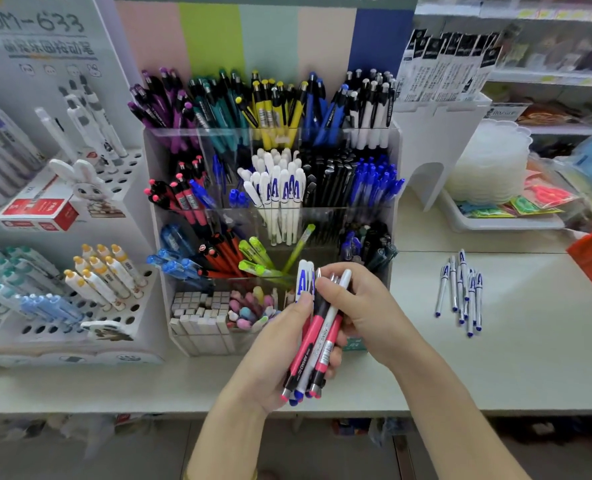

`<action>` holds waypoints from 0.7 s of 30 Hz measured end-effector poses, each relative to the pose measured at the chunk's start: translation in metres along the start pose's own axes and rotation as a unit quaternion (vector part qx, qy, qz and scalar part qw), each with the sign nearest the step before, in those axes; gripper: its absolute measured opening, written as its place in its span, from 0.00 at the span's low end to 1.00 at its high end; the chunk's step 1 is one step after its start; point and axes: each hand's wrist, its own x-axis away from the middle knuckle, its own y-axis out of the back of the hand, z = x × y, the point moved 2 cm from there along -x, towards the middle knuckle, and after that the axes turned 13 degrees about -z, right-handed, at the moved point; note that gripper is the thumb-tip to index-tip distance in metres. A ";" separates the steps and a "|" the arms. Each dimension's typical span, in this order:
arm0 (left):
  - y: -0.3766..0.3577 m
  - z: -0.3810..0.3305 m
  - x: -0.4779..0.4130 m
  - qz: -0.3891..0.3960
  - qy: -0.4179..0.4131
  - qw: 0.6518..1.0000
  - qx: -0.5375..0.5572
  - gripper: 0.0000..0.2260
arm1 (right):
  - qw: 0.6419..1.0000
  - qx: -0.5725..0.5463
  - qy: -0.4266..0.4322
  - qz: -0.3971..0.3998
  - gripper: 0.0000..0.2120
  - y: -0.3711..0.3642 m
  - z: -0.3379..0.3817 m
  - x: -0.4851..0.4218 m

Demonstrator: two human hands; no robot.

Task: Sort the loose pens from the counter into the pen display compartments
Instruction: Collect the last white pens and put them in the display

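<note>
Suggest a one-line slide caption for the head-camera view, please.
Left hand and right hand hold a bundle of pens before the pen display, while white pens lie loose on the counter.

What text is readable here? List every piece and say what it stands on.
"M-633", first letter unclear: left display board.
"A": white display pens, held white pens, loose counter pens.
"AIHAO": pen bundle in the left hand.
Chinese lines, red box, hanging cards: too blurred.
</note>
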 end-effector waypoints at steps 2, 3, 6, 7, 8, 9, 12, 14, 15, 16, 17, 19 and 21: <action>-0.001 -0.001 0.001 -0.008 0.003 1.000 0.017 0.19 | 1.000 0.004 0.001 -0.005 0.08 0.002 0.001 0.000; -0.001 -0.001 0.002 -0.010 0.008 1.000 0.025 0.20 | 1.000 0.009 0.001 -0.008 0.08 0.004 0.001 -0.001; 0.000 0.000 0.003 -0.022 0.023 0.999 0.041 0.21 | 1.000 0.013 0.002 -0.015 0.08 0.004 0.001 -0.001; 0.001 -0.001 0.003 -0.025 0.023 0.999 0.041 0.21 | 1.000 0.012 0.002 -0.017 0.08 0.004 0.001 -0.001; 0.001 -0.001 0.004 -0.026 0.022 0.998 0.044 0.22 | 1.000 0.012 0.002 -0.018 0.08 0.004 0.001 -0.001; 0.001 -0.002 0.004 -0.025 0.018 0.998 0.047 0.21 | 1.000 0.013 0.001 -0.018 0.08 0.003 0.002 -0.001; 0.001 -0.006 0.009 0.002 0.007 0.998 0.069 0.18 | 1.000 0.010 -0.006 -0.010 0.08 0.001 0.002 -0.002; 0.002 -0.011 0.012 0.021 -0.001 0.997 0.078 0.17 | 1.000 0.009 -0.006 -0.005 0.08 0.001 0.003 -0.003; 0.002 -0.012 0.013 0.029 -0.004 0.996 0.081 0.17 | 1.000 0.010 -0.005 -0.004 0.08 0.001 0.003 -0.004; 0.002 -0.014 0.013 0.030 -0.003 0.996 0.084 0.16 | 1.000 0.009 -0.005 -0.004 0.09 0.001 0.003 -0.005; 0.002 -0.015 0.014 0.032 -0.004 0.996 0.086 0.16 | 1.000 0.009 -0.005 -0.002 0.09 0.000 0.003 -0.005; 0.002 -0.017 0.015 0.031 -0.005 0.996 0.085 0.15 | 1.000 0.013 -0.009 0.004 0.09 -0.001 0.004 -0.006; 0.002 -0.016 0.015 0.029 -0.004 0.996 0.088 0.14 | 1.000 0.013 -0.014 0.006 0.09 -0.003 0.004 -0.008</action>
